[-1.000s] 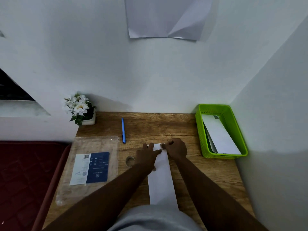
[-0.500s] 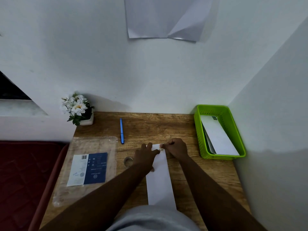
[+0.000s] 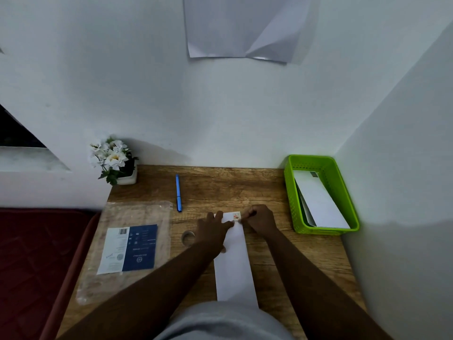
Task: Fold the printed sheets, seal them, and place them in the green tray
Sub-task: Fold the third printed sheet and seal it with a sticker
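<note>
The left hand lies flat with spread fingers on the far end of the folded sheet, a long white strip running from between the two hands back toward the person. The right hand, fingers curled, pinches a small sticker at the strip's far right corner, just beside the left fingertips. Right of the right hand stands the green tray, with white folded sheets lying in it. Just left of the left wrist sits a tape roll; farther left, a clear plastic packet; beyond the left hand, a blue pen and a flower pot
</note>
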